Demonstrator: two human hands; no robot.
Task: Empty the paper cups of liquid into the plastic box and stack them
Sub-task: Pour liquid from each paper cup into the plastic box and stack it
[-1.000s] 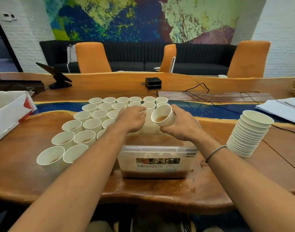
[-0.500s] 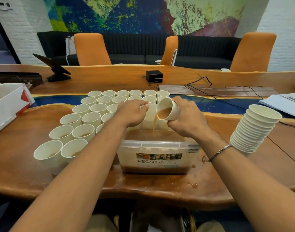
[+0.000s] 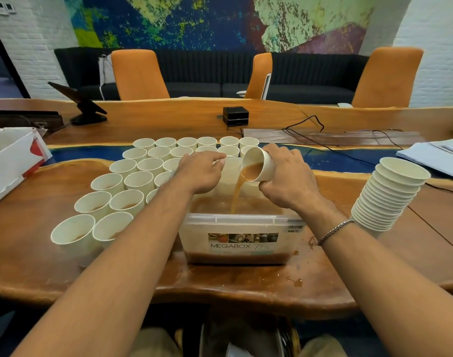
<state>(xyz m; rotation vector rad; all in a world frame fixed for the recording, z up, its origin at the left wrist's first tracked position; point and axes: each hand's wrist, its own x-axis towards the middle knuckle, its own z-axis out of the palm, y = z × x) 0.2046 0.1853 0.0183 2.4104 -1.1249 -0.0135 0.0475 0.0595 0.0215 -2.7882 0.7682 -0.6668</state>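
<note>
My right hand (image 3: pixel 289 176) grips a white paper cup (image 3: pixel 261 163), tipped to the left over the clear plastic box (image 3: pixel 243 243). A brown stream runs from the cup into the brown liquid in the box. My left hand (image 3: pixel 199 172) sits at the box's far left rim with its fingers curled on the edge. Several white paper cups (image 3: pixel 127 199) holding a little brown liquid stand in rows left of and behind the box. A leaning stack of empty cups (image 3: pixel 390 194) stands to the right of the box.
Brown drops (image 3: pixel 296 281) lie on the wooden table in front of and right of the box. A white carton (image 3: pixel 11 161) is at the far left, papers (image 3: pixel 436 155) at the far right, and a black device (image 3: pixel 235 115) and cables lie behind.
My right hand has tipped the cup further to the left, and the liquid now pours in a steady stream into the box. My left hand has stayed at the box's rim.
</note>
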